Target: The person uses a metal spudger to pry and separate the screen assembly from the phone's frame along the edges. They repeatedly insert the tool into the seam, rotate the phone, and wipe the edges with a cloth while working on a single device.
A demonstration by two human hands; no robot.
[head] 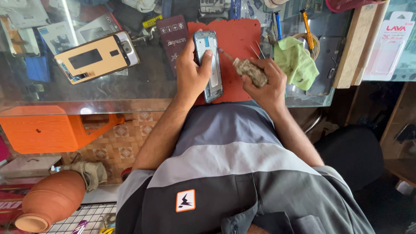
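- Gripping phone frame [208, 65] in left hand [193, 73], fingers curled shut around it, over red mat [238, 43].
- Clenching grimy tool [249, 71] in right hand [264, 82]; tip near frame, risking slip, scratch.

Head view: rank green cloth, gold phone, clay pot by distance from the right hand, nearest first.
From the right hand, which grips a small worn bottle:
1. Green cloth: just beside the hand, toward the glass table's right end.
2. Gold phone: across the table, beyond the left hand.
3. Clay pot: down on the floor, lower left corner.
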